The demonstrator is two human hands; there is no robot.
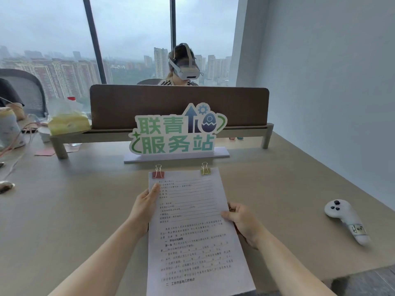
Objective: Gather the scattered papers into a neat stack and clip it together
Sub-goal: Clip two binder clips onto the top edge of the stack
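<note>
A stack of printed white papers (pixel 192 231) is held up over the beige desk (pixel 74 210), its top edge pointing away from me. A red binder clip (pixel 158 173) sits on the top left corner and a yellow binder clip (pixel 205 170) on the top right corner. My left hand (pixel 145 207) grips the stack's left edge, thumb lying on the top sheet. My right hand (pixel 241 221) holds the right edge, thumb on top and fingers curled underneath.
A green and white sign (pixel 177 133) on a white base stands just beyond the papers, before a brown divider (pixel 179 105). A white controller (pixel 346 220) lies at right. A person in a headset (pixel 183 65) sits opposite. Bags and cables crowd the far left.
</note>
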